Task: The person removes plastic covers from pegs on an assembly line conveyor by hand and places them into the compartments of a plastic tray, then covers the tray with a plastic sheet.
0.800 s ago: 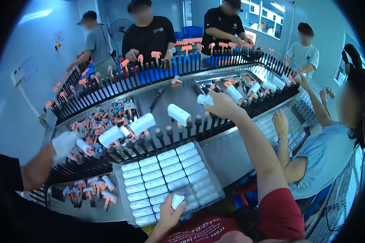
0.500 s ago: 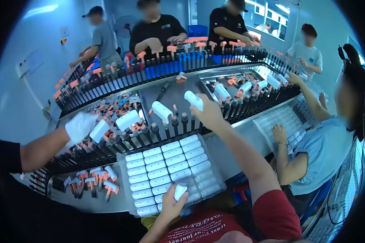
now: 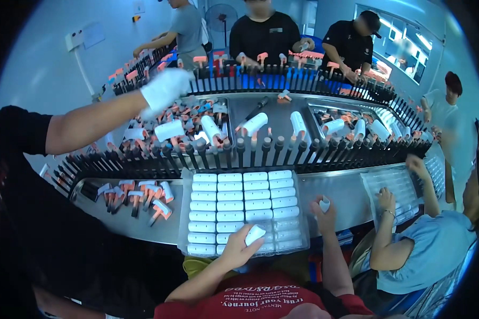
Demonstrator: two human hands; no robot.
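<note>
My left hand [image 3: 242,247] is closed around a white curved cover [image 3: 255,235] above the near edge of a clear plastic tray [image 3: 184,223]. Rows of similar white covers [image 3: 230,195] fill much of that tray; several cells at its near right are bare. To the right of the tray, my right hand [image 3: 324,215] grips another white cover [image 3: 324,203], its far end partly hidden by fingers. Beyond the tray runs a line of black upright pegs [image 3: 241,151]. Past the pegs, white covers such as one tilted cover [image 3: 298,123] sit on orange parts.
At left, a co-worker's white-gloved hand [image 3: 167,90] reaches over a metal bin [image 3: 226,114] of loose orange and grey parts. White-and-orange pieces [image 3: 160,210] lie on the metal bench. A co-worker in light blue [image 3: 410,260] handles another clear tray [image 3: 372,183] at right.
My right hand has come back from a white cover at the pegs to the tray's right side, now with another cover. The gloved hand moved farther away. The view has shifted.
</note>
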